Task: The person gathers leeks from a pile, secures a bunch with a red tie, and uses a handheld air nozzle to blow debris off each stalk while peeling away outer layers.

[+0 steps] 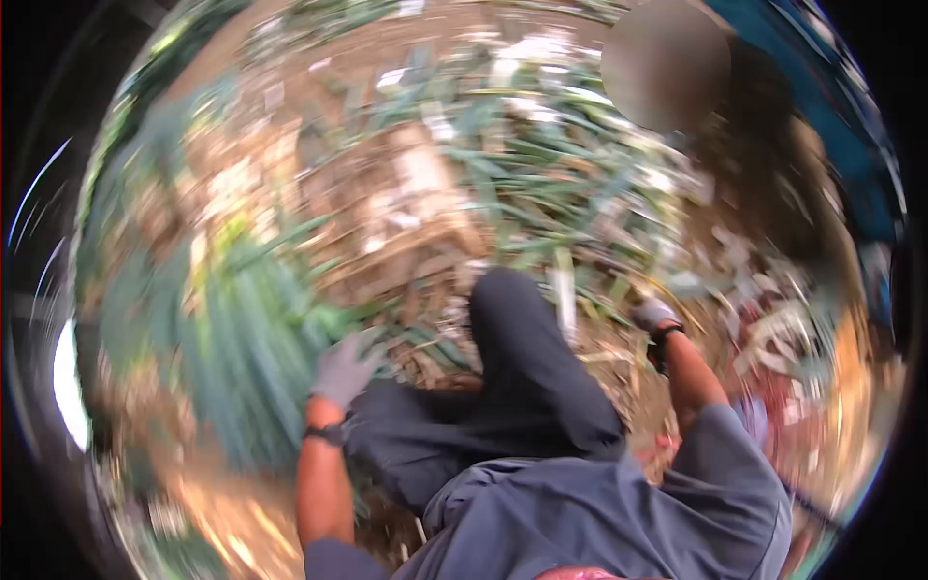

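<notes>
My left hand (348, 369), in a pale grey glove with a dark band at the wrist, is beside a large heap of long green leaves (246, 348) that look like leeks or big spring onions. Its fingers look stretched and apart, though blurred, and I see nothing held in them. Out to the right, my right hand (654, 314), also gloved, is low over leaf litter with its fingers curled closed. What it holds, if anything, cannot be made out. A black watch or band (663, 345) is on that wrist. Between my hands are my bent legs (527, 362) in dark trousers.
Ahead stands a brown crate or box (387, 208), blurred. Loose green and white stalks (541, 174) cover the ground beyond it. Another person (773, 145) is at the upper right, near a blue surface (851, 126). Pale and reddish scraps (773, 333) are scattered to my right.
</notes>
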